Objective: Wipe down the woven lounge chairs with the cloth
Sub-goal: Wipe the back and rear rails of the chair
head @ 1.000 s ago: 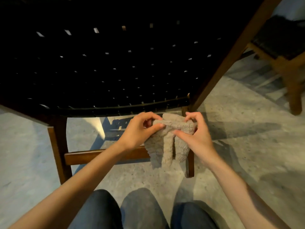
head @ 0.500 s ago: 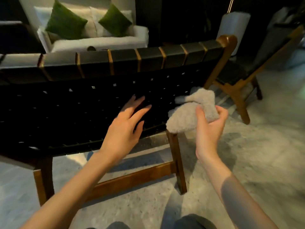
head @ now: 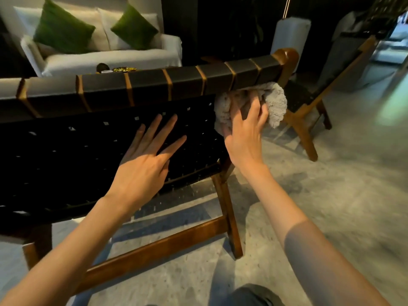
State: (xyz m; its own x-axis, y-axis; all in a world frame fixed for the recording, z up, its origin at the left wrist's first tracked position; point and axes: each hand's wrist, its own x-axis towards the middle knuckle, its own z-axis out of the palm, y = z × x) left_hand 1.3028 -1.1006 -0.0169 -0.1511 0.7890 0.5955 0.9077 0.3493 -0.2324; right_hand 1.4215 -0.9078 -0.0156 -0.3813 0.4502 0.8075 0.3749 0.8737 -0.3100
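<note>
The woven lounge chair (head: 77, 151) fills the left and middle, seen from behind: black straps on a brown wooden frame, with a strap-wrapped top rail (head: 176, 80). My left hand (head: 143, 166) lies flat on the woven back, fingers straight and spread. My right hand (head: 245, 138) grips the bunched beige cloth (head: 276, 102) and presses it against the upper right corner of the back, just under the top rail. Part of the cloth bulges out to the right of my fingers.
A second woven lounge chair (head: 309, 120) stands at the right, behind the first. A white sofa (head: 110, 56) with green cushions (head: 61, 29) is beyond the rail. A white column (head: 289, 34) stands at the back. The grey stone floor (head: 331, 195) lies to the right.
Both hands held the cloth low by the chair's bottom edge. My view rose; the left hand let go and settled flat on the weave, and the right hand carried the cloth up under the top rail.
</note>
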